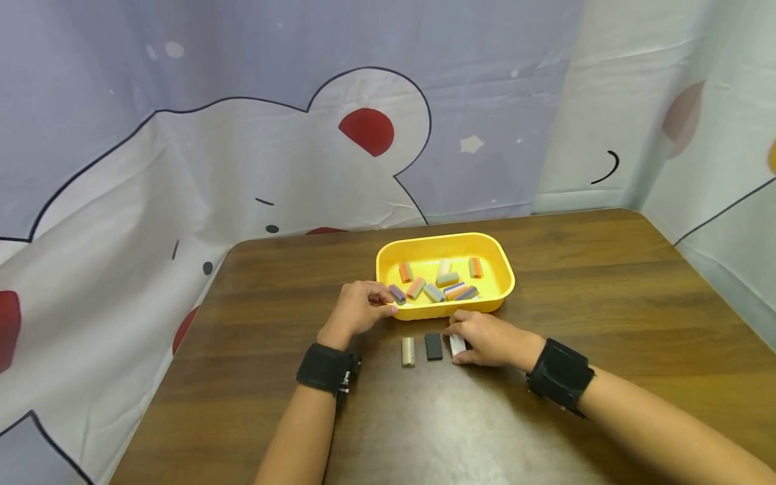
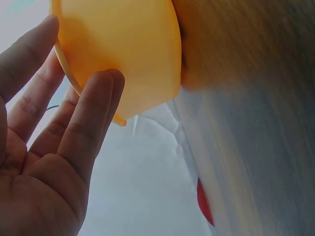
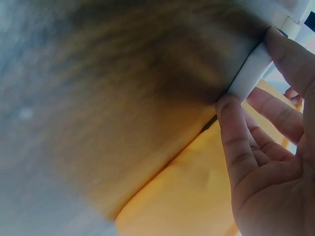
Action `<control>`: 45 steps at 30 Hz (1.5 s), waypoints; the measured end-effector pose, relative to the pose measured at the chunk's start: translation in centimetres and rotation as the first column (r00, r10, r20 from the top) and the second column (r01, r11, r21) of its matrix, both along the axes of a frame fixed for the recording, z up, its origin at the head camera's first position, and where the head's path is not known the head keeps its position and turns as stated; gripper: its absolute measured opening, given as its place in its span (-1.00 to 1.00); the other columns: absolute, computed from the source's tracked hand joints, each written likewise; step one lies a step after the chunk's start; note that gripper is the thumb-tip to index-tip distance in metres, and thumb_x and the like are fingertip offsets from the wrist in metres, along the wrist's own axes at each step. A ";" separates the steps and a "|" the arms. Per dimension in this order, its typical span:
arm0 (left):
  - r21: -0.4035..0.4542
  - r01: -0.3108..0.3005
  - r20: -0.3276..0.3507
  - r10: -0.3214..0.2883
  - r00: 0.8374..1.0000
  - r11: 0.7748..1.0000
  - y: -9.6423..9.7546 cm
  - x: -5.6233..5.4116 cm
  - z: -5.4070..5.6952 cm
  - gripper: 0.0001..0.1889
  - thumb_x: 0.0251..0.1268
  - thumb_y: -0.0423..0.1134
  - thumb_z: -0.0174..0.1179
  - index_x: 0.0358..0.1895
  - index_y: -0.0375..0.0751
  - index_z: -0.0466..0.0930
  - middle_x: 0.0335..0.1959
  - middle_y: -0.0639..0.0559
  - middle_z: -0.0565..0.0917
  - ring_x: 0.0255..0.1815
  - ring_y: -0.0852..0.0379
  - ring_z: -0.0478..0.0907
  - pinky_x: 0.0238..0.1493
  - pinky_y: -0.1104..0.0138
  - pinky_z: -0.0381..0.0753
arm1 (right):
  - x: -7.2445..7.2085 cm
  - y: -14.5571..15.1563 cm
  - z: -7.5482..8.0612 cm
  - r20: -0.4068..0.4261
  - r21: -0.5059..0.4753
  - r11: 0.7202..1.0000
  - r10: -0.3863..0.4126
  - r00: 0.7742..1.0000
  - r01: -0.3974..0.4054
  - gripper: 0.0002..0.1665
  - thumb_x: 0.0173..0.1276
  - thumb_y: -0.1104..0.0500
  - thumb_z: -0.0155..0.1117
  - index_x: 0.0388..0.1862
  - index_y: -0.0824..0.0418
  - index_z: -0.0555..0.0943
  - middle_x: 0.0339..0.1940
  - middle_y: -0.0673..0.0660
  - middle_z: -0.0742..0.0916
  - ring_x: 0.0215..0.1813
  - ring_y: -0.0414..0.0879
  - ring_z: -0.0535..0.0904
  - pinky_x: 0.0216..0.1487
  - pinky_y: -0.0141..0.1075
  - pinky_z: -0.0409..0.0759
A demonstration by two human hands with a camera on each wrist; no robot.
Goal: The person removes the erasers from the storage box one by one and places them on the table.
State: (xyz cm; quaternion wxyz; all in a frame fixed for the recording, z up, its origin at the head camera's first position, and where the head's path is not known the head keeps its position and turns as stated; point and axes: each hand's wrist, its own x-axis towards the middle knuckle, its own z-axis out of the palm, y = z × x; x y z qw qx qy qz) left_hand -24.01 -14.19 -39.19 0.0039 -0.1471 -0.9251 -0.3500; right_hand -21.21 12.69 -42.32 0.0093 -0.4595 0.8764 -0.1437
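My left hand (image 1: pixel 359 308) is at the near left corner of a yellow tray (image 1: pixel 448 310), its fingers fairly straight and right at the rim. Beside those fingertips, inside the tray, lies a purple block (image 1: pixel 397 294). In the left wrist view the fingers overlap the tray's rim and outer wall. Just in front of the tray, my right hand (image 1: pixel 491 340) pinches a small white block (image 3: pixel 252 71) by its ends, between thumb and finger. Left of it on the table, a black block (image 1: pixel 433 346) and a beige block (image 1: pixel 408 351) stand in a row.
Several small two-tone blocks, among them an orange and green block (image 1: pixel 475 267), lie loose in the tray. The tray rests on a brown wooden table (image 1: pixel 291 296). A printed cloth (image 1: pixel 485 87) hangs behind the table and along its sides.
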 end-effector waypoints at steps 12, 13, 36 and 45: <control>-0.013 -0.020 0.002 0.020 1.000 1.000 -0.2 0.0 -0.1 -0.93 0.06 -0.24 0.47 -0.42 -0.08 0.76 -0.20 0.08 0.70 -0.21 0.16 0.59 -0.12 0.28 0.62 | -0.2 -0.2 0.3 -0.005 0.022 1.000 0.008 1.000 -0.008 -0.44 0.14 0.03 0.52 -0.02 0.40 0.65 -0.22 0.11 0.61 -0.22 -0.14 0.55 -0.20 -0.31 0.59; -0.013 -0.019 0.001 0.019 1.000 1.000 -0.2 0.0 -0.1 -0.93 0.06 -0.24 0.47 -0.42 -0.08 0.76 -0.20 0.08 0.70 -0.21 0.16 0.59 -0.12 0.28 0.62 | -0.2 -0.3 0.3 -0.003 0.024 1.000 0.007 1.000 -0.007 -0.43 0.15 0.02 0.51 -0.01 0.40 0.65 -0.21 0.11 0.61 -0.22 -0.14 0.55 -0.19 -0.30 0.59; -0.005 0.011 -0.028 -0.011 1.000 1.000 0.0 0.1 0.0 -0.91 0.04 -0.27 0.49 -0.45 -0.13 0.74 -0.23 0.03 0.68 -0.25 0.15 0.60 -0.16 0.30 0.63 | -2.7 -1.2 6.1 -0.051 -0.121 0.992 -0.049 0.997 0.043 -0.82 0.21 0.28 0.41 -0.21 0.30 0.66 -0.31 0.14 0.69 -0.30 -0.02 0.61 -0.30 -0.27 0.60; -0.004 0.002 -0.026 -0.002 1.000 1.000 0.1 0.1 -0.1 -0.87 0.02 -0.29 0.50 -0.43 -0.19 0.72 -0.19 -0.02 0.64 -0.23 0.09 0.61 -0.16 0.29 0.64 | -6.1 -2.4 7.9 0.036 0.004 0.971 -0.240 0.970 0.240 -0.86 0.24 0.27 0.35 -0.24 0.31 0.64 -0.40 0.15 0.64 -0.43 -0.07 0.50 -0.31 -0.22 0.55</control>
